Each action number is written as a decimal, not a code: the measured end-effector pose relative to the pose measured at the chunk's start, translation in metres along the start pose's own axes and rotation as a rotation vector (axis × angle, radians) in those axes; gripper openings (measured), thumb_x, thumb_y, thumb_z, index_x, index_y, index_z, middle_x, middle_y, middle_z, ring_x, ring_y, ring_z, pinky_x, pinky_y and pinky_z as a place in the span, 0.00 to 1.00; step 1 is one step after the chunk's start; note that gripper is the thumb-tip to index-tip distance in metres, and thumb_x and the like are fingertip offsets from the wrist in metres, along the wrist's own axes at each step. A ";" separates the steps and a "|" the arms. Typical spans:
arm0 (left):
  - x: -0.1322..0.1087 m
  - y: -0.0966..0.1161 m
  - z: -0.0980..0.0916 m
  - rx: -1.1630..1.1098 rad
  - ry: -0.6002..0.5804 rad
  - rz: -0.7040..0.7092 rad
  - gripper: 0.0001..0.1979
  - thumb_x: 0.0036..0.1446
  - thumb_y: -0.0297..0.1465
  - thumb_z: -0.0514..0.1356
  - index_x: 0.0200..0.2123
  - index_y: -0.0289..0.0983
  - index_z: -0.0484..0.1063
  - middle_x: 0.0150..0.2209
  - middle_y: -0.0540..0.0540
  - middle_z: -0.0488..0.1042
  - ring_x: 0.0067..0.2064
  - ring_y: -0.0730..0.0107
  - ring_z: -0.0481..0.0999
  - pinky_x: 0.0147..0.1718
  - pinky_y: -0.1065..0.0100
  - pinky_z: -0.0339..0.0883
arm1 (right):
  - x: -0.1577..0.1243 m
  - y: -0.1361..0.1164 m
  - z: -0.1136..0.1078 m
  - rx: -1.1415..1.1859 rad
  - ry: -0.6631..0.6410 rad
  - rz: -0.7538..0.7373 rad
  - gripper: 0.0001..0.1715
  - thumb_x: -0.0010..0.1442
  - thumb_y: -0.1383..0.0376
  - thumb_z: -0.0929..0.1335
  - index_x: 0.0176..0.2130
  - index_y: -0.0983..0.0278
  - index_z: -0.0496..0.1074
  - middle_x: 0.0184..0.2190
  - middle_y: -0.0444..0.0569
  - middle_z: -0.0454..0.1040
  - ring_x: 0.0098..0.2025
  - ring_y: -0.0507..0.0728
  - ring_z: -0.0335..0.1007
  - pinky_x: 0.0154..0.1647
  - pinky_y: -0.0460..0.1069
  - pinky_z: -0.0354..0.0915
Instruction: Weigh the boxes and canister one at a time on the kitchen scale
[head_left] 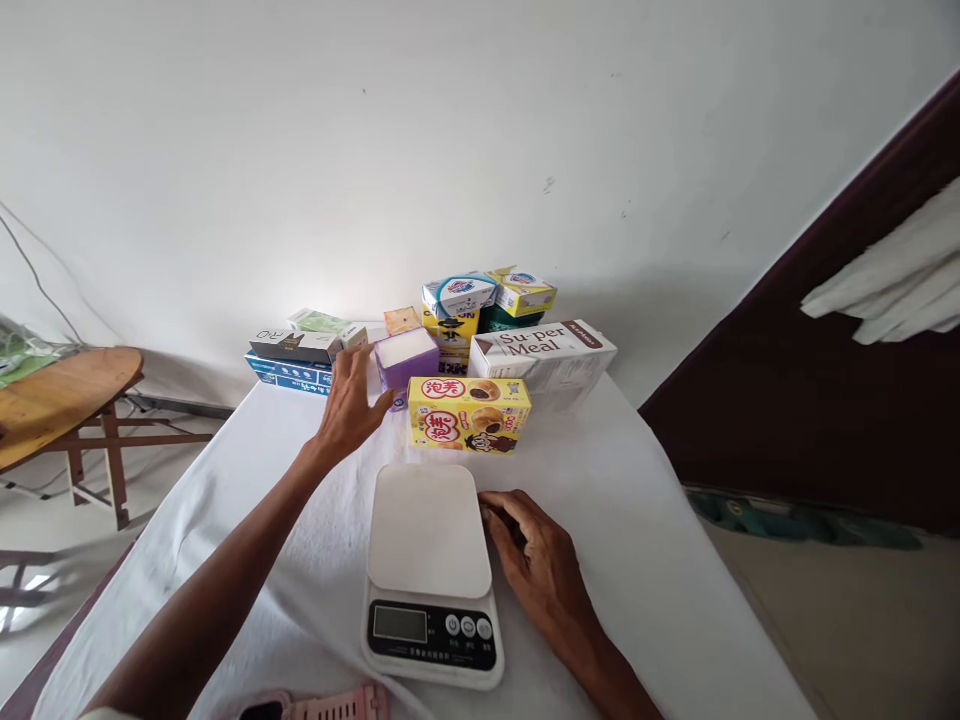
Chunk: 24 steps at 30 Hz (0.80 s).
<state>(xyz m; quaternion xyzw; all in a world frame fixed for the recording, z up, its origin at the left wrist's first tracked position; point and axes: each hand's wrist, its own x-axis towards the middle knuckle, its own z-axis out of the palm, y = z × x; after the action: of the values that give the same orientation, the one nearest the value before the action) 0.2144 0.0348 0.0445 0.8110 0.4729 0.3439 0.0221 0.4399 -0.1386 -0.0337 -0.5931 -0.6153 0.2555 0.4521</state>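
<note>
My left hand (350, 405) reaches forward with thumb and fingers apart, beside a purple box with a white top (407, 358); nothing is held in it. A white kitchen scale (430, 530) lies near the middle of the table, its plate bare and its display blank. Against the right edge of that plate rests my right hand (536, 560), fingers curled inward; whether anything is between them is hidden. Just behind the scale stands a yellow snack box (469, 415).
Behind are a white Super Meal box (544, 350), small white-blue (459, 293) and yellow (523, 293) boxes, and stacked boxes (294, 358) at left. A pink-strapped watch (337, 705) lies at the front edge. A wooden table (67, 400) stands left.
</note>
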 end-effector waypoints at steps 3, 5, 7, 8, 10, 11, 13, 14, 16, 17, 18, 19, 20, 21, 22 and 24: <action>-0.029 0.007 -0.012 -0.032 -0.132 0.021 0.19 0.61 0.34 0.61 0.54 0.41 0.65 0.48 0.40 0.74 0.50 0.55 0.76 0.47 0.54 0.73 | 0.000 0.001 0.001 0.012 0.000 -0.001 0.16 0.69 0.59 0.62 0.44 0.60 0.77 0.42 0.52 0.79 0.43 0.59 0.76 0.47 0.53 0.71; -0.041 0.010 -0.013 -0.084 -0.308 0.001 0.17 0.59 0.37 0.63 0.50 0.41 0.66 0.42 0.44 0.76 0.39 0.60 0.78 0.38 0.58 0.74 | 0.000 0.001 0.002 0.015 0.001 0.001 0.16 0.69 0.59 0.62 0.44 0.60 0.77 0.42 0.52 0.79 0.44 0.59 0.76 0.47 0.53 0.70; -0.044 0.014 -0.007 -0.120 -0.440 -0.047 0.20 0.57 0.42 0.66 0.49 0.41 0.66 0.41 0.45 0.78 0.35 0.62 0.78 0.34 0.60 0.72 | 0.001 0.001 0.003 0.013 0.006 0.001 0.15 0.69 0.59 0.62 0.43 0.60 0.77 0.42 0.52 0.79 0.43 0.59 0.76 0.47 0.53 0.70; -0.042 0.017 -0.002 -0.136 -0.473 -0.072 0.22 0.57 0.44 0.66 0.49 0.41 0.66 0.41 0.45 0.79 0.34 0.62 0.79 0.33 0.60 0.72 | 0.001 0.001 0.004 0.010 0.008 0.002 0.15 0.68 0.59 0.62 0.43 0.60 0.77 0.42 0.52 0.79 0.43 0.59 0.76 0.46 0.53 0.70; -0.037 0.022 0.008 -0.174 -0.500 -0.099 0.21 0.60 0.46 0.64 0.49 0.40 0.66 0.40 0.44 0.81 0.33 0.61 0.80 0.31 0.62 0.70 | 0.001 0.000 0.004 0.006 0.007 0.005 0.15 0.68 0.59 0.62 0.43 0.60 0.77 0.42 0.51 0.79 0.43 0.59 0.76 0.47 0.53 0.70; -0.033 0.024 0.014 -0.193 -0.503 -0.101 0.18 0.63 0.45 0.62 0.47 0.40 0.66 0.38 0.44 0.82 0.33 0.60 0.81 0.30 0.62 0.69 | 0.001 0.000 0.004 0.005 0.004 0.006 0.15 0.68 0.59 0.62 0.44 0.60 0.77 0.42 0.51 0.79 0.43 0.59 0.76 0.47 0.53 0.70; -0.025 0.030 0.024 -0.212 -0.493 -0.098 0.12 0.67 0.43 0.57 0.43 0.40 0.66 0.35 0.43 0.82 0.31 0.60 0.81 0.30 0.63 0.68 | 0.001 0.000 0.003 0.005 0.000 0.006 0.16 0.69 0.59 0.62 0.44 0.61 0.77 0.42 0.51 0.79 0.44 0.59 0.76 0.48 0.53 0.70; -0.021 0.034 0.029 -0.206 -0.485 -0.101 0.11 0.68 0.42 0.57 0.41 0.40 0.67 0.33 0.43 0.82 0.31 0.60 0.81 0.30 0.63 0.67 | 0.001 0.000 0.003 0.006 0.002 0.004 0.16 0.69 0.59 0.62 0.44 0.61 0.77 0.41 0.51 0.79 0.43 0.59 0.76 0.48 0.53 0.70; -0.014 0.039 0.038 -0.173 -0.465 -0.125 0.11 0.67 0.41 0.58 0.38 0.39 0.68 0.31 0.42 0.82 0.31 0.59 0.82 0.31 0.62 0.67 | 0.001 0.000 0.003 0.009 0.009 0.001 0.16 0.69 0.60 0.62 0.43 0.60 0.77 0.41 0.51 0.79 0.43 0.59 0.77 0.47 0.53 0.70; -0.011 0.042 0.042 -0.153 -0.453 -0.141 0.11 0.66 0.41 0.59 0.37 0.39 0.68 0.31 0.41 0.82 0.32 0.57 0.82 0.32 0.62 0.68 | 0.001 0.000 0.003 0.010 0.015 -0.001 0.15 0.69 0.60 0.62 0.43 0.60 0.77 0.41 0.50 0.79 0.43 0.59 0.77 0.47 0.53 0.70; -0.007 0.044 0.046 -0.136 -0.443 -0.157 0.12 0.65 0.41 0.61 0.36 0.38 0.69 0.31 0.40 0.82 0.34 0.56 0.82 0.32 0.62 0.68 | 0.001 0.001 0.004 0.010 0.020 -0.004 0.15 0.69 0.60 0.62 0.43 0.60 0.77 0.41 0.50 0.79 0.43 0.59 0.76 0.47 0.53 0.70; -0.004 0.046 0.050 -0.123 -0.434 -0.170 0.12 0.64 0.41 0.62 0.36 0.38 0.71 0.32 0.39 0.82 0.35 0.55 0.83 0.33 0.61 0.69 | 0.001 0.001 0.004 0.011 0.024 -0.007 0.15 0.69 0.60 0.62 0.43 0.60 0.77 0.41 0.50 0.79 0.43 0.59 0.76 0.47 0.53 0.70; -0.001 0.048 0.053 -0.116 -0.427 -0.179 0.13 0.64 0.41 0.62 0.36 0.38 0.71 0.33 0.38 0.82 0.37 0.54 0.83 0.34 0.61 0.70 | 0.001 0.001 0.004 0.011 0.027 -0.011 0.15 0.69 0.61 0.62 0.43 0.60 0.77 0.41 0.50 0.79 0.43 0.59 0.76 0.47 0.53 0.70; 0.002 0.049 0.056 -0.111 -0.422 -0.184 0.13 0.64 0.42 0.62 0.36 0.37 0.72 0.34 0.38 0.82 0.38 0.54 0.83 0.35 0.62 0.70 | 0.001 0.002 0.005 0.013 0.030 -0.015 0.15 0.69 0.61 0.62 0.43 0.60 0.77 0.41 0.50 0.79 0.43 0.59 0.76 0.47 0.52 0.70; 0.004 0.050 0.058 -0.105 -0.420 -0.184 0.13 0.65 0.42 0.61 0.37 0.37 0.73 0.35 0.38 0.82 0.39 0.55 0.83 0.36 0.62 0.71 | 0.001 0.002 0.005 0.016 0.033 -0.019 0.15 0.69 0.61 0.62 0.43 0.60 0.77 0.40 0.50 0.79 0.43 0.59 0.76 0.47 0.52 0.70; 0.006 0.052 0.060 -0.083 -0.425 -0.182 0.13 0.65 0.41 0.61 0.40 0.37 0.72 0.38 0.38 0.82 0.41 0.55 0.83 0.38 0.62 0.72 | 0.000 0.003 0.006 0.023 0.036 -0.024 0.15 0.69 0.61 0.62 0.43 0.61 0.77 0.40 0.50 0.79 0.43 0.58 0.76 0.46 0.52 0.70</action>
<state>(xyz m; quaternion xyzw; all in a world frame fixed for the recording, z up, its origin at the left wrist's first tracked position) 0.2906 0.0285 0.0208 0.8176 0.5141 0.1813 0.1854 0.4363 -0.1365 -0.0391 -0.5850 -0.6112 0.2461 0.4729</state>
